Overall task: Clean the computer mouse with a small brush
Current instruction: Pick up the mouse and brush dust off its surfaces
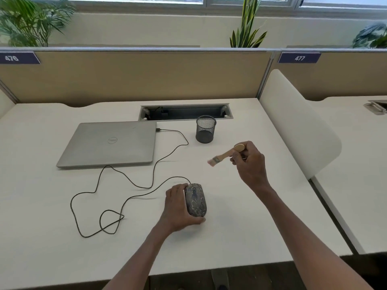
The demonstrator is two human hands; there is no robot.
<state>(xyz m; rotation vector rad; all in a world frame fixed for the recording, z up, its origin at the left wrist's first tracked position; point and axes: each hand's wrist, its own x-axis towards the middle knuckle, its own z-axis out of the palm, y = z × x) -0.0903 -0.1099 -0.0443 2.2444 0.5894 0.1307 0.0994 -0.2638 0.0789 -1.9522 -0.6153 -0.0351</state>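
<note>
A dark, patterned computer mouse [196,200] lies on the white desk [240,216] near its middle. My left hand [178,208] grips it from the left side, thumb curled round its near end. My right hand [249,162] hovers above the desk, up and to the right of the mouse, holding a small wooden-handled brush [225,154]. The brush's pale bristles point left and slightly down, well apart from the mouse. The mouse's black cable [134,185] loops across the desk to the laptop.
A shut silver laptop [109,143] lies at the back left. A black mesh pen cup [205,129] stands behind my right hand, before an open cable tray [185,112]. A white divider [297,122] bounds the desk's right side.
</note>
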